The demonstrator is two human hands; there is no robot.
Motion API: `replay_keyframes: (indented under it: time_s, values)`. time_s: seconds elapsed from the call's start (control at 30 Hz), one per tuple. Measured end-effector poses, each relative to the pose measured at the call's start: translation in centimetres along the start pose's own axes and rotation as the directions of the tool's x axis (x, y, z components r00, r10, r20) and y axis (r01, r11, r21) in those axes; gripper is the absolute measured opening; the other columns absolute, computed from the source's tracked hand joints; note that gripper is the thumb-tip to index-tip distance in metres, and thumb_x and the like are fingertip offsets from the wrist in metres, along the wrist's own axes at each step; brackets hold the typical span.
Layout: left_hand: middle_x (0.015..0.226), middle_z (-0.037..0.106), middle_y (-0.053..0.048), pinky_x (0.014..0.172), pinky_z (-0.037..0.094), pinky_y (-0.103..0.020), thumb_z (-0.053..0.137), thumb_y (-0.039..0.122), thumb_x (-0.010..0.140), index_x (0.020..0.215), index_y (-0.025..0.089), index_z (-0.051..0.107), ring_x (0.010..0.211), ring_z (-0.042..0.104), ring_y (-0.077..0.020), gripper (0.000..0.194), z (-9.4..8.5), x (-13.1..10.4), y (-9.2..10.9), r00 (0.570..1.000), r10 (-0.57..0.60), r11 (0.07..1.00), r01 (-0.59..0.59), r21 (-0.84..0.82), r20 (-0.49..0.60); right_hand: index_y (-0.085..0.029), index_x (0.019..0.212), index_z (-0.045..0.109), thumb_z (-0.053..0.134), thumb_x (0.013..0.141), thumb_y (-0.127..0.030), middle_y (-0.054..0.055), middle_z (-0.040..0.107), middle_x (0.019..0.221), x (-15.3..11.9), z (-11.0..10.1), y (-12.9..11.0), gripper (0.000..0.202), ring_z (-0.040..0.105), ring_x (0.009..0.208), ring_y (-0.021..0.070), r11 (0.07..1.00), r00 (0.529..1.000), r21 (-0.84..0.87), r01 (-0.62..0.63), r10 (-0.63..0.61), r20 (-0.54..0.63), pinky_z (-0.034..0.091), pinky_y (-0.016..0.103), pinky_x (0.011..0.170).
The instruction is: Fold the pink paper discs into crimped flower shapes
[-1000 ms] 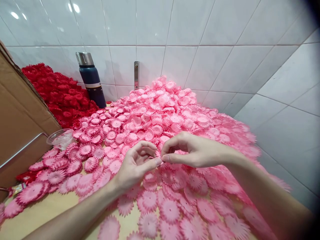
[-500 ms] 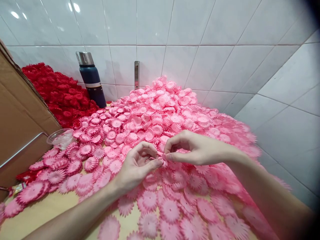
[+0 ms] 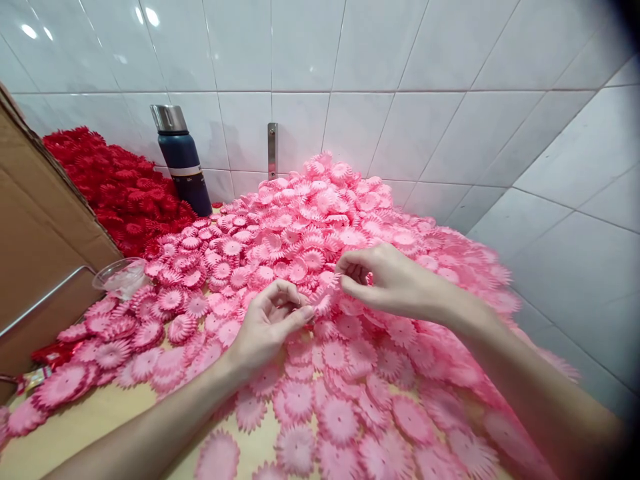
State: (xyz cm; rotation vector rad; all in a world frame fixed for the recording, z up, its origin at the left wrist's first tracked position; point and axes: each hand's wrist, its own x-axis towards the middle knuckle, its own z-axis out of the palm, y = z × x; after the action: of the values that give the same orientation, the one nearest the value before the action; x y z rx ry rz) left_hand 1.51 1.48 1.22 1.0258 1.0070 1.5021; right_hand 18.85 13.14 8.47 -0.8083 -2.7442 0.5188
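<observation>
A big heap of pink scalloped flower discs [image 3: 330, 220], several with a small hole in the centre, fills the middle of the table. Over its front slope my left hand [image 3: 273, 323] is closed in a pinch, thumb against fingers, with a pink flower disc [image 3: 323, 307] at its fingertips. To the right and slightly higher, my right hand [image 3: 383, 283] has its fingers curled and its thumb tip close to the forefinger. Pink edges show by those fingertips, but whether they are held or lie behind is unclear. A gap separates the two hands.
A cardboard box [image 3: 45, 220] stands at the left, by a clear plastic tub [image 3: 123, 277]. Behind are a pile of red flower discs [image 3: 125, 187] and a dark blue bottle [image 3: 184, 163] with a steel cap. White tiled walls [image 3: 370, 47] close off the back and right.
My hands, whose fingertips met at a pink disc, have drawn apart. The right has risen slightly; the left has shifted a little to the left.
</observation>
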Motion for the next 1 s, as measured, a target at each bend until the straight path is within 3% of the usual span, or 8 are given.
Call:
replay_keyframes:
  time_s: [0.1, 0.23, 0.3, 0.37, 0.47, 0.7, 1.0]
  values:
    - [0.078, 0.052, 0.004, 0.068, 0.044, -0.019, 0.075, 0.018, 0.077, 0.080, 0.016, 0.052, 0.072, 0.051, -0.0064, 0.023, 0.1, -0.1, 0.1, 0.999, 0.030, 0.999, -0.030, -0.023, 0.035, -0.017, 0.067, 0.053, 0.048, 0.084, -0.017, 0.002, 0.058, 0.060, 0.0, -0.1, 0.6, 0.017, 0.048, 0.052, 0.0120, 0.990, 0.990, -0.133, -0.039, 0.021, -0.137, 0.036, 0.028, 0.052]
    - [0.080, 0.053, 0.003, 0.068, 0.043, -0.019, 0.072, 0.019, 0.080, 0.082, 0.016, 0.055, 0.073, 0.051, -0.0068, 0.017, 0.4, -0.4, 0.3, 0.999, 0.039, 0.999, -0.040, 0.031, 0.030, -0.015, 0.098, 0.062, 0.057, 0.088, -0.036, 0.006, 0.068, 0.079, -0.3, -0.9, 0.5, 0.023, 0.060, 0.066, 0.0157, 0.999, 0.973, -0.011, -0.038, 0.034, -0.229, 0.045, 0.028, 0.058]
    - [0.080, 0.053, 0.003, 0.068, 0.043, -0.019, 0.072, 0.019, 0.080, 0.081, 0.016, 0.056, 0.073, 0.051, -0.0070, 0.017, 0.4, -0.4, 0.3, 0.999, 0.036, 0.998, -0.036, 0.054, 0.003, -0.016, 0.092, 0.063, 0.060, 0.087, -0.038, 0.004, 0.068, 0.079, -0.5, -1.1, -0.3, 0.023, 0.061, 0.067, 0.0145, 0.992, 0.985, 0.115, 0.044, -0.023, -0.171, 0.047, 0.027, 0.059]
    - [0.079, 0.053, 0.003, 0.069, 0.044, -0.020, 0.072, 0.020, 0.080, 0.082, 0.017, 0.056, 0.073, 0.052, -0.0072, 0.017, 0.3, -0.3, 0.3, 0.999, 0.037, 0.998, -0.037, 0.047, 0.002, -0.017, 0.081, 0.065, 0.063, 0.086, -0.036, 0.002, 0.067, 0.074, -0.6, -1.0, -1.2, 0.020, 0.059, 0.064, 0.0124, 0.961, 0.993, 0.250, 0.117, -0.120, -0.001, 0.046, 0.025, 0.058]
    - [0.080, 0.057, 0.002, 0.070, 0.045, -0.020, 0.071, 0.022, 0.081, 0.085, 0.017, 0.058, 0.075, 0.054, -0.0078, 0.015, 0.2, -0.2, 0.4, 0.997, 0.042, 0.999, -0.043, 0.017, 0.060, -0.016, 0.080, 0.069, 0.064, 0.086, -0.035, 0.001, 0.068, 0.072, -0.6, -0.5, -2.3, 0.020, 0.058, 0.061, 0.0110, 0.934, 0.963, 0.341, 0.106, -0.183, 0.200, 0.044, 0.024, 0.055]
    - [0.078, 0.061, 0.002, 0.067, 0.047, -0.020, 0.073, 0.026, 0.080, 0.086, 0.017, 0.059, 0.070, 0.057, -0.0082, 0.018, 0.4, -0.4, 0.6, 0.994, 0.029, 0.998, -0.022, -0.064, 0.107, -0.015, 0.080, 0.069, 0.062, 0.087, -0.036, 0.000, 0.064, 0.069, -0.4, -0.5, -2.1, 0.022, 0.052, 0.061, 0.0101, 0.916, 0.940, 0.399, 0.044, -0.174, 0.294, 0.040, 0.023, 0.054]
    - [0.074, 0.060, 0.001, 0.066, 0.047, -0.023, 0.078, 0.031, 0.074, 0.083, 0.017, 0.058, 0.067, 0.056, -0.0099, 0.026, 0.6, -0.3, 0.9, 0.998, 0.008, 0.999, -0.006, -0.033, 0.068, -0.015, 0.089, 0.071, 0.064, 0.086, -0.036, 0.001, 0.064, 0.072, -0.5, -0.8, -1.4, 0.023, 0.050, 0.059, 0.0097, 0.874, 0.917, 0.485, -0.021, -0.176, 0.357, 0.038, 0.022, 0.051]
